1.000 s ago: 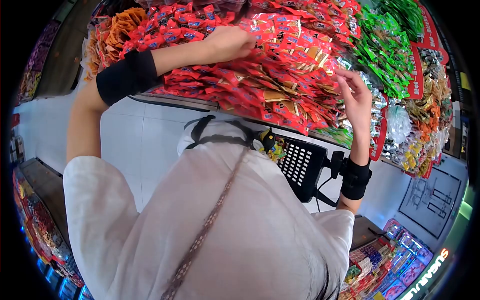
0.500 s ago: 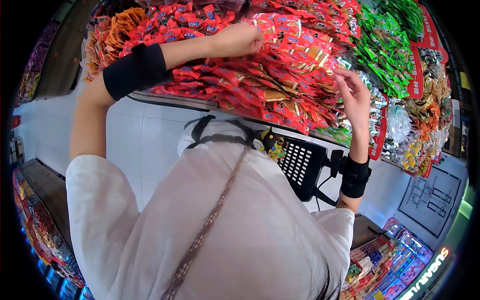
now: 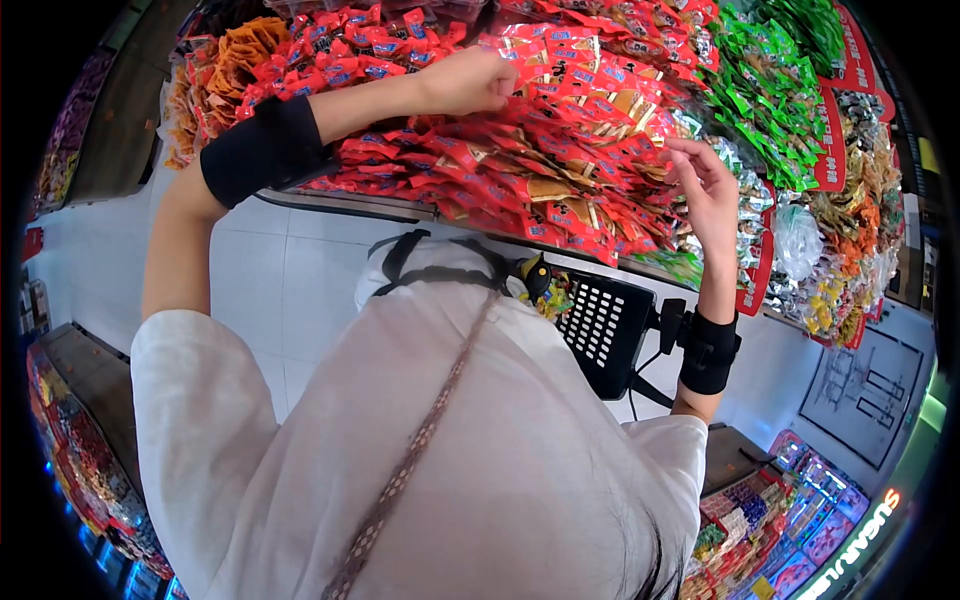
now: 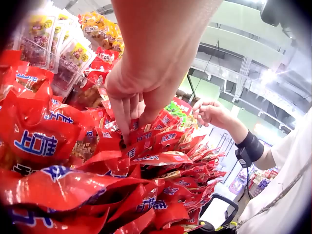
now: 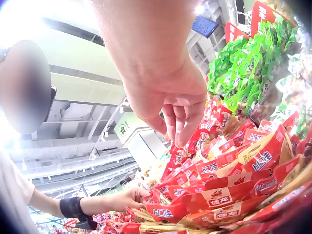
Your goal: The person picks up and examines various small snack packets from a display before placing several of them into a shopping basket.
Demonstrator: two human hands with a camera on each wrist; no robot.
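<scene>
Red snack packets (image 3: 570,130) with blue and white lettering lie in dense, overlapping rows across the display. Over their left-middle part, my left hand (image 3: 468,82) reaches down with bent fingers. The left wrist view shows the thumb and fingers of that hand (image 4: 141,97) pinching the top edge of a red packet (image 4: 135,125) among the others. At the right end of the rows, my right hand (image 3: 712,195) hovers with loosely bent fingers. In the right wrist view this hand (image 5: 170,105) hangs just above the packets (image 5: 214,168) and holds nothing.
Green packets (image 3: 765,110) fill the section to the right, beside red signs (image 3: 832,140) and clear-wrapped snacks (image 3: 800,240). Orange packets (image 3: 250,50) lie at the far left. A black perforated tray (image 3: 598,330) stands below the display edge, close to my body.
My left hand has shifted slightly right along the red packets, then a little back left. The right hand stays nearly still above the right end.
</scene>
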